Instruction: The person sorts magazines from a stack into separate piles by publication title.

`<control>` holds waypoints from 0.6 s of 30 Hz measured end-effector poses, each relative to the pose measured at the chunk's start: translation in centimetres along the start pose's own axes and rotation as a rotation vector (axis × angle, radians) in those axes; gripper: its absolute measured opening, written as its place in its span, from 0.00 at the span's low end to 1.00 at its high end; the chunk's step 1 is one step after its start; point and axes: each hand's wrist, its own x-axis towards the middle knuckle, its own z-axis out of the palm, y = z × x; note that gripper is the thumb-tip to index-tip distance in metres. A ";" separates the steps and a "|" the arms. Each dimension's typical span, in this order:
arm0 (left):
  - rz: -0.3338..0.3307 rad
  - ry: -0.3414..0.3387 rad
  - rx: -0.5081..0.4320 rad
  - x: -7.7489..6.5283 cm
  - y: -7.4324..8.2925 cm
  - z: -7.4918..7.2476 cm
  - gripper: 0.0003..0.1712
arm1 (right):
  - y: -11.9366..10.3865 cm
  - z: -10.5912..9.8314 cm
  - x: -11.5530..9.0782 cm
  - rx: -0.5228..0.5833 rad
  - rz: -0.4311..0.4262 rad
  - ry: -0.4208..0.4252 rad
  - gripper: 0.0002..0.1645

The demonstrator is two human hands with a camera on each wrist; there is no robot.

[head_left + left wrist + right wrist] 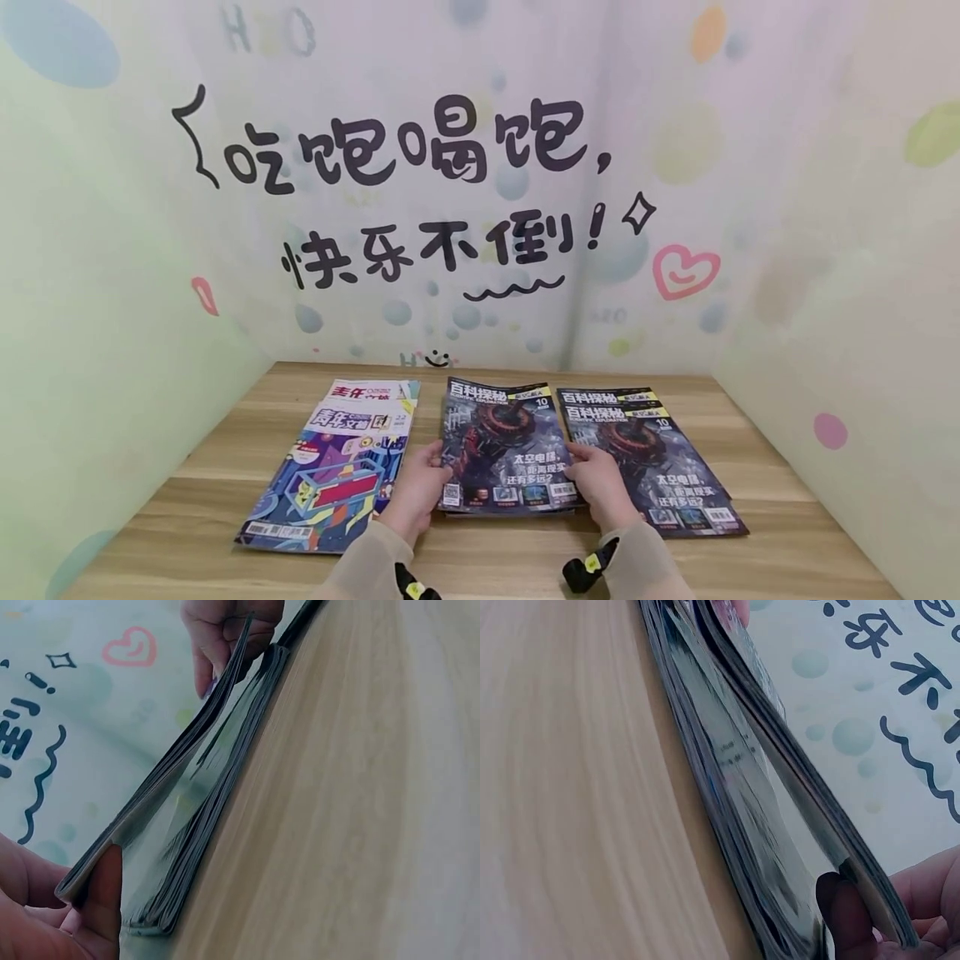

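Both hands hold a dark science magazine (501, 437) in the middle of the table. My left hand (414, 490) pinches its left edge, and my right hand (602, 490) pinches the right edge. The wrist views show this magazine (176, 761) raised at an angle above a thick pile of magazines (705, 772), with a gap between. To the right lie dark magazines (637, 462) with the same cover, overlapping. On the left is an overlapping group of colourful purple-blue magazines (330, 483). In the head view the lower pile is mostly hidden under the held magazine.
The wooden table (487, 567) reaches back to a wall (465, 333) with black lettering and coloured dots. Pale side walls (135, 333) close in the left and right. Black straps with yellow marks (592, 564) sit on both sleeved wrists.
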 end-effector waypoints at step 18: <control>0.070 -0.096 -0.139 -1.9 0.3 7.1 0.34 | 2.4 -7.4 -0.4 -0.071 0.025 0.025 0.32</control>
